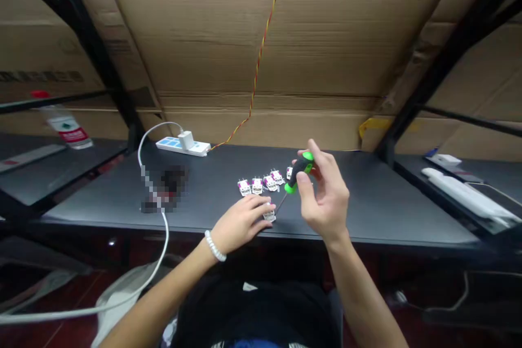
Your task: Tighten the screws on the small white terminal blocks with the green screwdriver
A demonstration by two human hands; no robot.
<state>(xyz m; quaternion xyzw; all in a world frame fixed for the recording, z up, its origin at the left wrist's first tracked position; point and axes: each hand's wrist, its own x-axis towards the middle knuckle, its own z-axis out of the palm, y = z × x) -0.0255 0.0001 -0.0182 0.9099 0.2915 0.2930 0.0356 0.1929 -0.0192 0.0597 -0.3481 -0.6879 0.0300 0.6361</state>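
Observation:
My right hand point(326, 196) is closed round a green and black screwdriver point(300, 169), tilted so its thin metal shaft points down and left. The tip reaches the side of a small white and purple part point(269, 216), near the table's front edge. Fingers of my left hand point(242, 221) are closed on that part and partly cover it. Several similar white and purple parts point(257, 185) stand in a row just behind. One more point(289, 173) is partly hidden behind the screwdriver. What exactly these parts are cannot be made out.
The dark table point(387, 201) has a white power strip point(167, 144) with a plugged-in charger point(186, 140) at the back left. A white cable point(165, 239) hangs over the front edge. A pixelated dark object point(167, 190) lies left. Black shelf posts point(387, 147) flank the table.

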